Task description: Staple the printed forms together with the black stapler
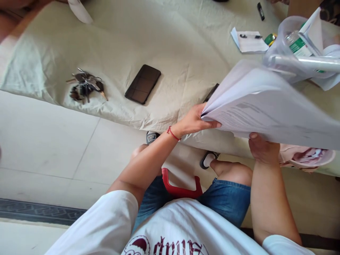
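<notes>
Holding paper stack | long axis left-right | left hand, right hand

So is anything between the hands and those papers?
No. The left hand pinches the near corner of the stack of papers, thumb on the edge. The right hand is under the stack, thumb tip against its lower edge. Nothing visible lies between either hand and the sheets.

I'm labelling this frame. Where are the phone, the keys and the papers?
phone [142,84], head view, middle of its dark screen.
keys [85,86], head view, centre of the bunch.
papers [268,102], head view, top sheet.
</notes>
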Motion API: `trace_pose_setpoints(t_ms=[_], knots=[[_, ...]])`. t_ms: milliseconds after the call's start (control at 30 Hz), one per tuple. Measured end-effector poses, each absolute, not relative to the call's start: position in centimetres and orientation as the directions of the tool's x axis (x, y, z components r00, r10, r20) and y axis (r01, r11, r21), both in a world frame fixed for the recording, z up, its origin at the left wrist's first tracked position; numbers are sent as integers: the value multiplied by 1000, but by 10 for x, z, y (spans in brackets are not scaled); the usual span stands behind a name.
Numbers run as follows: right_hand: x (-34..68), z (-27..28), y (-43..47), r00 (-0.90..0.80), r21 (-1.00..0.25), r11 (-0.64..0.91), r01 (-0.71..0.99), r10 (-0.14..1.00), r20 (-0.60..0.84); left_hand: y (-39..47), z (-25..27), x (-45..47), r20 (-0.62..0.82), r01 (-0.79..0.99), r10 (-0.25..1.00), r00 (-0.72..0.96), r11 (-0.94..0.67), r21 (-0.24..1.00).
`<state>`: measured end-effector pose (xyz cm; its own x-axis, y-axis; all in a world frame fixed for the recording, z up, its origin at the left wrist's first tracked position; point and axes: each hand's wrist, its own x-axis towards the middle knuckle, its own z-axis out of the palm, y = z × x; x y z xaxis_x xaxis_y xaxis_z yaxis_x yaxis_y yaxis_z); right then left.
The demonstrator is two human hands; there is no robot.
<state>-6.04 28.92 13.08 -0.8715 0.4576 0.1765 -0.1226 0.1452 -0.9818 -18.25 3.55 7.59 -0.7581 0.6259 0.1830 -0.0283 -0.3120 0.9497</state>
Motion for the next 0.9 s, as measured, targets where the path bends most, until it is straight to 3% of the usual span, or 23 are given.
trace_pose_setpoints(t_ms=[100,233,333,500,700,800,900], knots=[[-64,133,291,-890,-971,204,-128,408,203,34,81,-186,143,-83,637,-758,-311,947],[-69,129,294,-923,-953,283,-108,328,202,37,88,-188,165,-30,680,-715,-265,964],[-71,130,295,-914,-951,305,-45,371,162,39,91,-186,147,-44,709,-689,-244,969],[-68,145,298,-912,-975,224,-19,395,108,33,97,-183,13,-230,732,-681,-232,945],[-56,138,303,-859,-980,27,196,486,-158,39,95,-176,-137,-311,750,-647,-95,946],[-49,126,301,-810,-965,-39,258,536,-238,56,84,-165,-183,-395,669,-720,-178,901],[-45,117,294,-784,-950,-53,307,552,-284,69,72,-153,-212,-316,451,-867,-167,934]])
